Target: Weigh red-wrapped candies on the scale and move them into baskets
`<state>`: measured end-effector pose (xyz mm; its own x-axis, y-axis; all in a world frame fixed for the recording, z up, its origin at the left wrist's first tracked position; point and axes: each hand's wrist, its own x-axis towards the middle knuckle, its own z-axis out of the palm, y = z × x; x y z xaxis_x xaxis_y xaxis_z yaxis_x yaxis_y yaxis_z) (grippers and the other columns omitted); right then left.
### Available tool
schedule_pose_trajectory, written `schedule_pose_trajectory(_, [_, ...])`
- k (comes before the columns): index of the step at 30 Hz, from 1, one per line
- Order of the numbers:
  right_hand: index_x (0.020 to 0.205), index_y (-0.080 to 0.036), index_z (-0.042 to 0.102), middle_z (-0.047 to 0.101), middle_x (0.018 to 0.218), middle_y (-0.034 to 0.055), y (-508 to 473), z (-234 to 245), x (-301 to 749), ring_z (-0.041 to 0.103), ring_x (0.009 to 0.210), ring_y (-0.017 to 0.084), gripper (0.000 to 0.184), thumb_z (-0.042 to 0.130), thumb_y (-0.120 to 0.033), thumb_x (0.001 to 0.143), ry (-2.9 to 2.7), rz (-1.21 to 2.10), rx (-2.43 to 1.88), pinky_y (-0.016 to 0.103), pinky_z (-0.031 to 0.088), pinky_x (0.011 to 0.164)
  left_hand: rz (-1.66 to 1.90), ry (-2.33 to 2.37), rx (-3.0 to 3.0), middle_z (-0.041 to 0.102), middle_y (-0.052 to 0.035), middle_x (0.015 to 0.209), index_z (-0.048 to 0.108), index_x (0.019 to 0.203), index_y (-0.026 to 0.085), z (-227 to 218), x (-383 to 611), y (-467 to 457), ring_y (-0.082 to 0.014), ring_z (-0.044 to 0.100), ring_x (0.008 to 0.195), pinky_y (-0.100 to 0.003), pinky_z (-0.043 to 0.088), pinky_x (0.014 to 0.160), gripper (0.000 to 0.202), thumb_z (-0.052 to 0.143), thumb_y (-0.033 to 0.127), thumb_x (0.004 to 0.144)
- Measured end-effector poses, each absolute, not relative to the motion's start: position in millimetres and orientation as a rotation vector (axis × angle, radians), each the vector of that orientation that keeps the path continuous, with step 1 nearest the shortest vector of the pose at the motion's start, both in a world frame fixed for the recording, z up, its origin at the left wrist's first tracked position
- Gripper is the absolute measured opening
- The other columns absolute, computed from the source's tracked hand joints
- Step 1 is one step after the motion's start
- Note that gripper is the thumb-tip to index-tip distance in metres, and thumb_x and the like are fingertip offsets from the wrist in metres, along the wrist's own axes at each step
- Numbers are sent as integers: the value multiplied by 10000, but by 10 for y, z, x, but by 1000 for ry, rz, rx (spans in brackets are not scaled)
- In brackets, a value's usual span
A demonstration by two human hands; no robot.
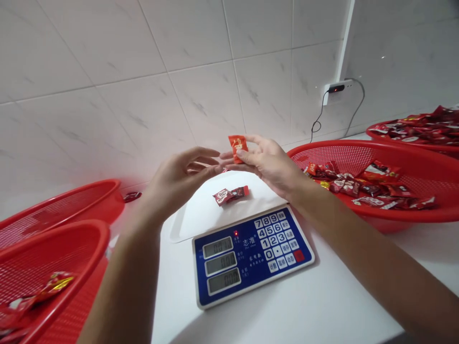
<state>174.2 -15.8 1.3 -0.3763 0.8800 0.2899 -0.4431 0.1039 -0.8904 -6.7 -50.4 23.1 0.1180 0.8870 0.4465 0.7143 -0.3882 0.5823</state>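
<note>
My right hand (267, 162) pinches a small orange-red candy packet (237, 145) between thumb and fingers, held above the white tray (201, 215) of a blue-faced electronic scale (251, 253). My left hand (179, 179) hovers just left of it, fingers stretched toward the packet and holding nothing. Two dark red wrapped candies (231, 194) lie on the scale tray below the hands.
A red mesh basket (394, 220) with several wrapped candies sits to the right, another (416, 126) behind it. Two red baskets (64, 205) stand at left, the nearer one (53, 267) holding a few candies. A wall socket with charger (337, 89) is on the tiled wall.
</note>
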Motion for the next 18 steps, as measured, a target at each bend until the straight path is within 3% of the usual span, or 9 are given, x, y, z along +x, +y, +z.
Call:
schedule_pose_trajectory(4, [1248, -92, 523, 734, 881, 56, -142, 27, 1844, 686, 605, 105, 293, 553, -71, 957, -1541, 1432, -572, 234, 606, 658, 1139, 1417, 2130, 760, -75, 1091, 729, 1084, 235, 252, -28, -543, -245, 707, 1016, -311, 569, 826, 455, 722, 569, 774])
schedule_pose_trajectory(8, [1264, -130, 531, 734, 825, 37, -171, -23, 1820, 616, 461, 95, 335, 568, -77, 935, -1829, 1403, -668, 220, 533, 474, 1129, 1379, 2210, 760, -38, 873, 738, 922, 229, 262, 22, -554, -205, 708, 835, -302, 563, 759, 304, 715, 494, 775])
schedule_pose_trajectory(13, [1251, -159, 521, 721, 781, 10, -180, -67, 1785, 639, 548, 93, 336, 621, -140, 931, -1895, 1337, -695, 202, 531, 539, 1108, 1370, 2114, 706, -18, 729, 676, 748, 205, 239, 10, -509, -169, 671, 698, -271, 530, 634, 212, 752, 400, 717])
schedule_pose_trajectory(15, [1120, -159, 583, 718, 774, 21, -159, -64, 1810, 641, 598, 99, 267, 699, -273, 909, -1911, 1229, -696, 200, 518, 558, 1306, 1328, 2003, 687, -3, 736, 645, 750, 202, 217, 13, -503, -146, 659, 699, -248, 524, 633, 205, 779, 351, 709])
schedule_pose_trajectory(18, [925, -159, 628, 702, 800, 36, -134, -56, 1845, 632, 654, 103, 330, 700, -479, 894, -1982, 1125, -612, 193, 483, 557, 1470, 1216, 1833, 675, 15, 735, 600, 774, 208, 194, 46, -524, -124, 647, 688, -225, 521, 638, 206, 788, 271, 717])
